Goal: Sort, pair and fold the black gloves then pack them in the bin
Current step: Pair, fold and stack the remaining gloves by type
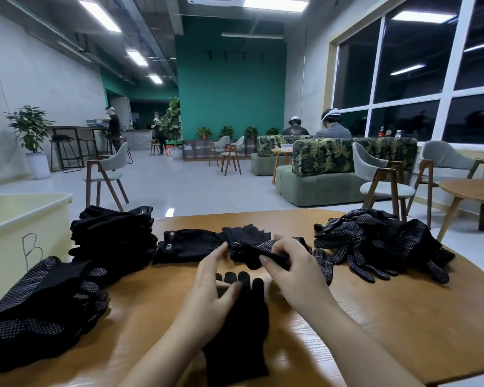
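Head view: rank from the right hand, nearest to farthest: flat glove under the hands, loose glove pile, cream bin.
From the right hand:
1. Flat glove, lying on the table just below and left of it.
2. Loose glove pile, on the table's right side.
3. Cream bin, beyond the table's far left edge.

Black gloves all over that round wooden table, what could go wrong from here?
The stack of folded black gloves overhangs the round wooden table edge at the far left, so a nudge might tip it off. The loose heap of dotted black gloves is tangled, so mismatched pairs seem likely. The right hand pinches a small black glove above the flat black glove; dropped, they could mix.
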Demonstrator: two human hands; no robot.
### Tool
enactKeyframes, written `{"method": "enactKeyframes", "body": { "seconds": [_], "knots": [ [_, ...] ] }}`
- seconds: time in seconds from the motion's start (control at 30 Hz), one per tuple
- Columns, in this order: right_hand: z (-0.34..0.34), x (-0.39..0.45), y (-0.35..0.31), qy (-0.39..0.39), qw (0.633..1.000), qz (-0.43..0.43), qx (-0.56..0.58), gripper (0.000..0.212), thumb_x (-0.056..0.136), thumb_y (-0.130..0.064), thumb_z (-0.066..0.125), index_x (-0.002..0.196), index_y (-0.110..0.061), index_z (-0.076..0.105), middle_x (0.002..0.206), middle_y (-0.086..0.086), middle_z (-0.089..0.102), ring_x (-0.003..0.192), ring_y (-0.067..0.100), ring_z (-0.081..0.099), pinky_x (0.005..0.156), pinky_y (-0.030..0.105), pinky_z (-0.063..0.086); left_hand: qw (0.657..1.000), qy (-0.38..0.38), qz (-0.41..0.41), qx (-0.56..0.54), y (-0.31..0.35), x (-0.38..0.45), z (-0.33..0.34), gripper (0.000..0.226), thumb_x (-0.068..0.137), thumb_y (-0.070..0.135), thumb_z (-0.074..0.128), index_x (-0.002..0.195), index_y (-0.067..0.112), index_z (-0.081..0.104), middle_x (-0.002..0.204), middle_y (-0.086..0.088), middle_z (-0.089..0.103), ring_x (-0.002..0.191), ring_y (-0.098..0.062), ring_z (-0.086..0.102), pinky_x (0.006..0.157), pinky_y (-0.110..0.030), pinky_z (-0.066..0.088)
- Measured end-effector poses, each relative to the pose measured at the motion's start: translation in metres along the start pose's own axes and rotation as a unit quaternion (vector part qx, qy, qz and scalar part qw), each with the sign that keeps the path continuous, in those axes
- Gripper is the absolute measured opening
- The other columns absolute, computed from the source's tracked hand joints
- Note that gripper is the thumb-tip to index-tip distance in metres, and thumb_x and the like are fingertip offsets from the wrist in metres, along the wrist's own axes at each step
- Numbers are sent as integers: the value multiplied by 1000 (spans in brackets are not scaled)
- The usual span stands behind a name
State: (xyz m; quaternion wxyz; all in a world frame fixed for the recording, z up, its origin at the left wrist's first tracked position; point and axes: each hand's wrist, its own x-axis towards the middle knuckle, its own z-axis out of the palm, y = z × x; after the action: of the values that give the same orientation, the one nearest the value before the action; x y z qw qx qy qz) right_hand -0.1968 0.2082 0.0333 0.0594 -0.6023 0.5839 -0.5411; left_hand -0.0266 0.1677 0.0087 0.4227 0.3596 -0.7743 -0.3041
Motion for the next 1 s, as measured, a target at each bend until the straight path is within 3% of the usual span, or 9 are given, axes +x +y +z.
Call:
{"method": "enactKeyframes", "body": {
  "seconds": [0.1,0.2,0.27,0.37,0.43,0.53,0.63,0.77,1.0],
  "knots": [
    [10,7,-5,-22,1000,-12,10,21,83,-16,70,75,-22,51,101,-11,58,109,4,50,80,8,32,999,16,24,-22,8,18,-4,58,90,13,60,132,44,34,134,13,44,102,-9,62,82,-18,49],
    [21,14,-10,-45,999,-17,26,16,83,-17,70,79,-16,54,106,-9,57,116,-4,46,84,4,30,995,12,-5,-103,19,32,-10,40,91,4,58,119,31,51,109,2,64,76,-5,67,66,-15,49],
    [25,18,-14,-64,997,-35,36,16,83,-18,70,80,-13,54,105,-8,58,111,-14,43,84,1,29,994,18,11,-103,21,38,-16,28,90,1,57,105,24,59,97,8,69,79,-1,66,74,-21,51],
    [30,24,-15,-101,991,-51,66,19,82,-17,71,84,-23,53,122,-10,54,115,-6,48,96,17,37,992,20,23,-122,21,38,-25,21,90,-3,55,106,8,62,99,-1,69,83,-9,65,81,-33,54],
    [32,26,-11,-112,989,-54,76,31,79,-15,72,93,-33,51,132,-9,48,118,10,54,101,33,41,990,31,22,-135,20,35,-29,16,88,-9,55,100,0,63,109,-3,62,77,-5,64,75,-27,54],
    [35,25,-6,-118,989,-53,70,46,76,-6,72,98,-40,49,135,-7,43,121,16,53,104,41,41,992,30,33,-118,13,31,-33,18,82,-9,61,83,8,67,123,6,54,100,-1,63,88,-22,51],
    [36,22,1,-123,989,-61,52,47,73,-1,74,95,-36,52,133,-9,42,126,14,48,106,34,39,996,17,39,-74,4,25,-37,26,77,-7,67,75,18,68,126,13,52,110,5,55,95,-18,43],
    [28,12,3,-146,985,-96,-3,43,72,-2,75,97,-30,54,134,-10,41,126,7,43,96,2,28,998,-9,66,-24,2,13,-39,33,74,-4,71,77,29,65,132,15,46,117,8,48,97,-14,39],
    [13,-16,5,-181,978,-104,0,44,74,-5,74,90,-39,53,134,-24,39,126,-16,33,98,2,24,993,-88,80,7,5,-21,-46,15,66,27,70,77,31,61,135,16,43,123,7,42,93,-8,34]
  ]
}}
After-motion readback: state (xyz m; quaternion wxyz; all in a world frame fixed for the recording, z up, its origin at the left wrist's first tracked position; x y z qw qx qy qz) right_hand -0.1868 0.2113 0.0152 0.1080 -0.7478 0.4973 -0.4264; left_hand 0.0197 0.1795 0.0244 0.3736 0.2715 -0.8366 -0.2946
